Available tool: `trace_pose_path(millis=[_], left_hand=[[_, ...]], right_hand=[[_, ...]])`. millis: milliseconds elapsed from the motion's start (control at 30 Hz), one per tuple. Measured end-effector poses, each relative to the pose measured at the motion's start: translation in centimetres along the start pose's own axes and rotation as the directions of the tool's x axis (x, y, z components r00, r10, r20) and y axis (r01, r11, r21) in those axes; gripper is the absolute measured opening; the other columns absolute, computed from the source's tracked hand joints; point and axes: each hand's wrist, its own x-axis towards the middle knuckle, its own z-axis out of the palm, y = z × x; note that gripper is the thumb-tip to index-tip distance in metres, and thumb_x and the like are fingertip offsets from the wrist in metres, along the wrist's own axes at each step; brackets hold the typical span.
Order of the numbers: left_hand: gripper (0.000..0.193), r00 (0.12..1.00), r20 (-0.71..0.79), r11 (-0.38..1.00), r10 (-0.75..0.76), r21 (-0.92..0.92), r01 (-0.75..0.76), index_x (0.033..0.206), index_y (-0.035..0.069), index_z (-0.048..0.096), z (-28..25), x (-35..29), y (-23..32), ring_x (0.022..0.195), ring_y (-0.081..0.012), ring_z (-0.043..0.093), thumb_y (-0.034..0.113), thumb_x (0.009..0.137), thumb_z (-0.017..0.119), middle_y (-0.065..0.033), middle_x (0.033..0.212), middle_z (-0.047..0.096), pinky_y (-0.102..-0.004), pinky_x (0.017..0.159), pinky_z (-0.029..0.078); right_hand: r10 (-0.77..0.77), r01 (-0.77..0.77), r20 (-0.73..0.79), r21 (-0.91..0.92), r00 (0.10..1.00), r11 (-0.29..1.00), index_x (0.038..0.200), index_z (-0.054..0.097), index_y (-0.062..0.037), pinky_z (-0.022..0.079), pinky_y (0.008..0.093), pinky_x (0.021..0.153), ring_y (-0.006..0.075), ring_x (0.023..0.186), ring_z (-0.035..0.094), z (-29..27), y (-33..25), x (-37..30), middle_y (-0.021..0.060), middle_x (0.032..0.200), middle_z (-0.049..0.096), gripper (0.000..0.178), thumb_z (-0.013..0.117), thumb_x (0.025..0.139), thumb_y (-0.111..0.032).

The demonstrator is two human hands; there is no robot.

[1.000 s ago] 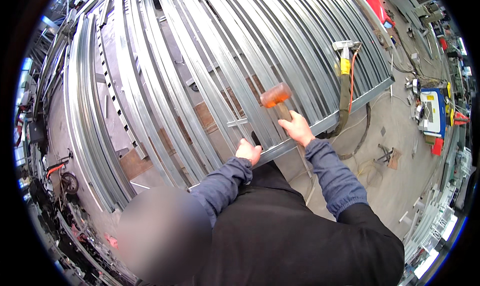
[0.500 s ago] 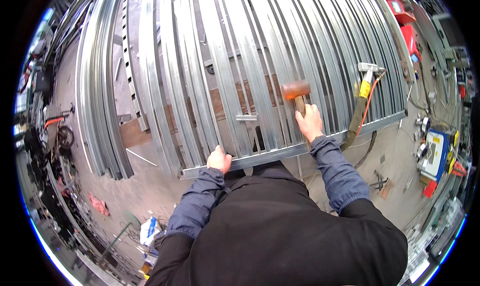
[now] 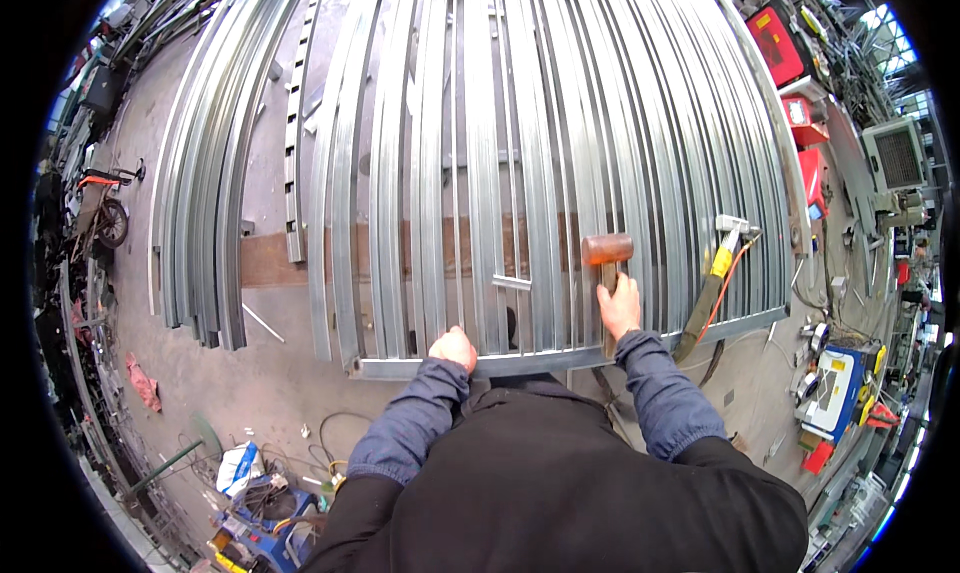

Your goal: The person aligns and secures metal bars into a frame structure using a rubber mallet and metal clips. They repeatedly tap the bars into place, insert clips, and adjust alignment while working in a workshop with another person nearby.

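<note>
Head view: one slatted metal frame (image 3: 590,188), centred.
Yellow-collared tool (image 3: 721,262) lay along its right side; orange-headed mallet (image 3: 607,250) was above the near slats, handle grasped by right hand (image 3: 620,306); left hand (image 3: 455,349) curled at near rail (image 3: 540,362), grip undeterminable; short metal strip (image 3: 512,283) lay across slats.

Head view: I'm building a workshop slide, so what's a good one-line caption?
Right hand grips an amber-headed mallet over parallel metal profiles; left hand at the near rail.
</note>
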Motion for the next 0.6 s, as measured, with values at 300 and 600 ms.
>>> trace_pose_path(millis=[300, 600], left_hand=[[0.058, 0.998, -0.062, 0.998, 0.006, -0.067, -0.010, 0.135, -0.003, 0.045, -0.4, -2.4, 0.8, 0.096, -0.0409, 0.075, 0.024, 0.091, 0.072, -0.0264, 0.111, 0.073, -0.0489, 0.084, 0.062], [0.083, 0.959, -0.141, 0.918, 0.245, -0.285, -0.276, 0.155, -0.013, 0.035, 3.9, -5.0, 0.0, 0.127, -0.0471, 0.063, 0.022, 0.089, 0.072, -0.0348, 0.147, 0.055, -0.0478, 0.111, 0.050]], right_hand=[[-0.657, 0.662, -0.075, 0.106, 0.750, 0.742, 0.111, 0.068, -0.0064, 0.049, 0.0480, 0.099, 0.0368, 0.111, 0.059, -2.4, -8.8, -5.3, 0.0145, 0.109, 0.064, 0.026, 0.073, 0.088, -0.017], [-0.605, 0.594, 0.150, 0.111, 0.782, 0.796, 0.137, 0.062, -0.0089, 0.041, 0.0475, 0.113, 0.0380, 0.130, 0.050, 4.4, -9.8, -9.9, 0.0174, 0.139, 0.054, 0.053, 0.078, 0.088, -0.023]])
